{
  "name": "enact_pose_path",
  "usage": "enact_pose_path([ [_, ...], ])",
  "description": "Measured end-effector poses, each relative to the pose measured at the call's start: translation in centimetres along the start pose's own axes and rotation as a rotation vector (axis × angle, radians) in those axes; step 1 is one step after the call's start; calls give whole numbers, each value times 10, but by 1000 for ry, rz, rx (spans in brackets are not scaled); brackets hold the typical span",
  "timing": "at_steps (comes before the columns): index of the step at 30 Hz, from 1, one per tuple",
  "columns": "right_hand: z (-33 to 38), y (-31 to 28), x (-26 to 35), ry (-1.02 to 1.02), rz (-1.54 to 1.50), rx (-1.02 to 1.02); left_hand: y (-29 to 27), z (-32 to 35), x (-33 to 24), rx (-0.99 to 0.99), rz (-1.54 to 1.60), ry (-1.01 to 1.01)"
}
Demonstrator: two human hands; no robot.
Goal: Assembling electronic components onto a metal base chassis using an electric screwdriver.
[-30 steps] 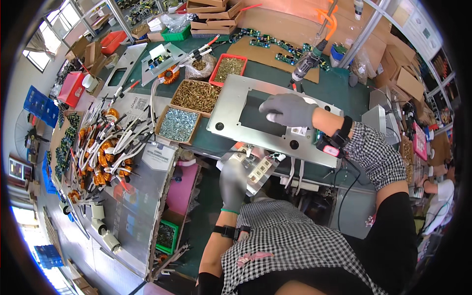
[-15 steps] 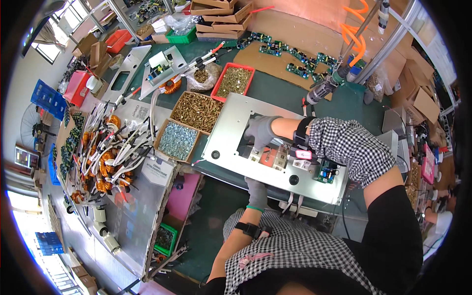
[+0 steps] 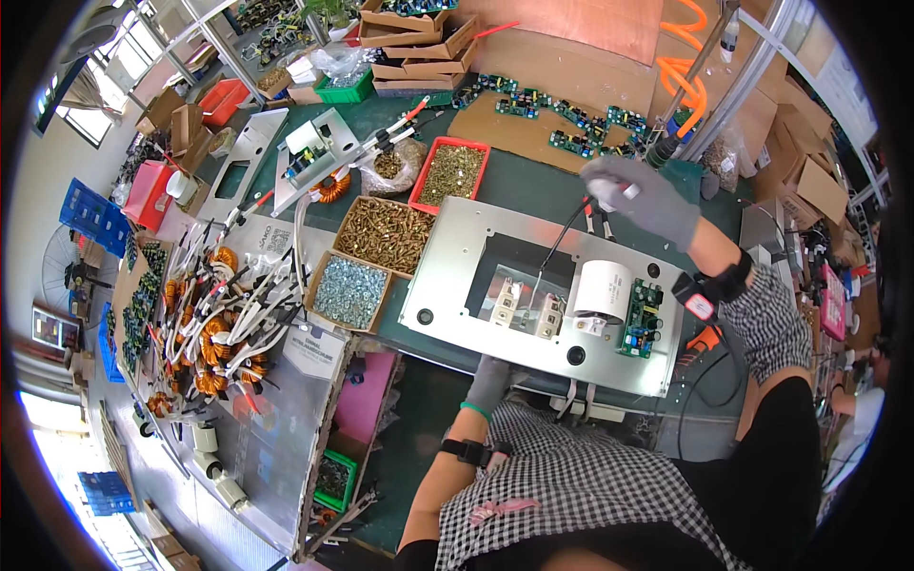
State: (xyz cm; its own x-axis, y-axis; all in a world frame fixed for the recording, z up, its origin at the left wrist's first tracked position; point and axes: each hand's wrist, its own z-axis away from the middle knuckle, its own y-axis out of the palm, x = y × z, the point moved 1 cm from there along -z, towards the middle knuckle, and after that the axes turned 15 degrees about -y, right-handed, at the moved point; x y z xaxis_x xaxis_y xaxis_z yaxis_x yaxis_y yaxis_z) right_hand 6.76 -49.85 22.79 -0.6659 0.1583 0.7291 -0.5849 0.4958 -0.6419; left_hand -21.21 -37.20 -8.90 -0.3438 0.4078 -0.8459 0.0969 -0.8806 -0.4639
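Observation:
A silver metal chassis panel (image 3: pixel 447 276) with a rectangular opening lies on the bench before me. My right hand (image 3: pixel 647 202), in a grey glove, is closed round a power screwdriver at the panel's far side. Its long thin bit (image 3: pixel 562 245) slants down over the opening, towards two pale terminal blocks (image 3: pixel 505 303). A white cylinder-shaped capacitor (image 3: pixel 603 288) and a green circuit board (image 3: pixel 643 319) sit on the panel's right part. At the near edge, my gloved left hand (image 3: pixel 488 383) reaches under the panel; its fingers are hidden.
Left of the panel stand a box of brass-coloured screws (image 3: pixel 384 233), a box of silvery fasteners (image 3: pixel 349 290) and a red tray (image 3: pixel 449 171) of small parts. Wired copper coils (image 3: pixel 209 328) pile up farther left. An orange coiled hose (image 3: pixel 681 76) hangs at the back right.
My right hand has left the panel's opening, moved back and right, and taken hold of the screwdriver, now tilted over the panel. The capacitor shows fully. My left hand stays near the front edge.

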Motion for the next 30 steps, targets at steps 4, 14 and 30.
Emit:
enact_pose_path([
  [4,99,-26,-27,161,-234,-363,-71,19,-23,494,-29,-387],
  [14,242,68,-67,417,305,-521,-111,33,-110,255,1091,-548],
  [30,12,5,-114,266,-645,-146,-165,14,-51,10,722,-571],
])
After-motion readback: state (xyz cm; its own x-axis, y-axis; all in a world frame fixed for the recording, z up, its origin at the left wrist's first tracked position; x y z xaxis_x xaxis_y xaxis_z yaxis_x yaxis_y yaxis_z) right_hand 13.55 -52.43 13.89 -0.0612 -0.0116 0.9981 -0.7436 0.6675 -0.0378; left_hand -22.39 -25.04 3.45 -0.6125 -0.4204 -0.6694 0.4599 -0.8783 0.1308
